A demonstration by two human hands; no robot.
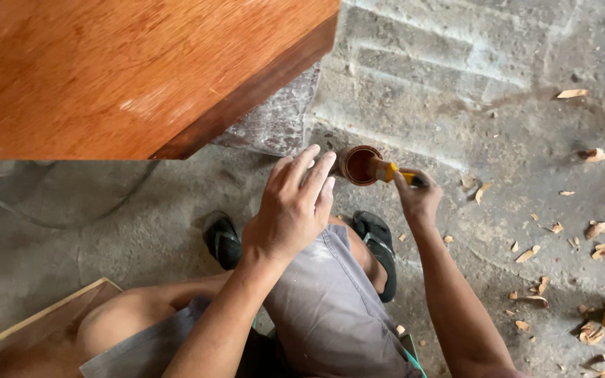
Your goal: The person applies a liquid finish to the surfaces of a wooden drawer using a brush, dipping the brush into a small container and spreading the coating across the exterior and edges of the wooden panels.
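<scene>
The brush (388,171) lies just right of the frame centre, with its long axis running nearly level across the picture, tilted slightly down toward the right. The bristle end points left and rests at the rim of the can (358,165); the yellow handle points right. The right hand (418,197) holds the handle end: the fingers are closed around it, so the brush projects leftward out of the grip and the hand lies to the right of and just below the bristles.

The can stands upright on the concrete floor (456,91), its round mouth open to the camera, with dark red-brown liquid inside (level cannot be told).

The left hand (292,210) sits left of the can, at centre frame, above the knee. Its fingers are extended and slightly spread, gripping nothing; the fingertips lie near the can's left side, though contact cannot be told.

A varnished red-brown table (134,70) fills the upper left of the frame. Black sandals (379,241) show below the can. Wood chips (596,231) lie scattered over the right of the frame.
</scene>
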